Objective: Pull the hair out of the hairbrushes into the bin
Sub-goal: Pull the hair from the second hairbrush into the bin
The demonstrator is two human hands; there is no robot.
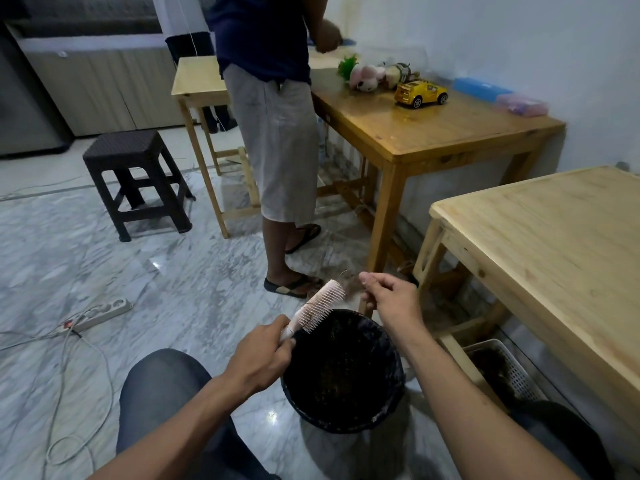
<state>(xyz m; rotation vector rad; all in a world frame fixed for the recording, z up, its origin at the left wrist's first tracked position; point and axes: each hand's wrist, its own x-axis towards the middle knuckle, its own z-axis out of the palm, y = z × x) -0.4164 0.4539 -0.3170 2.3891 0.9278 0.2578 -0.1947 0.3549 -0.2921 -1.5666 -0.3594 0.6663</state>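
At the lower centre of the frame, the left hand (258,358) is closed around the handle of a pale pink hairbrush (317,308), which tilts up and to the right over the rim of a black bin (343,372) on the marble floor (138,271). Just right of the brush tip, the right hand (391,297) pinches a tuft of brown hair (351,284) above the bin.

Bare forearms, no sleeves in view; hands (258,358) ringless; grey-blue trousers (162,386) over both knees.
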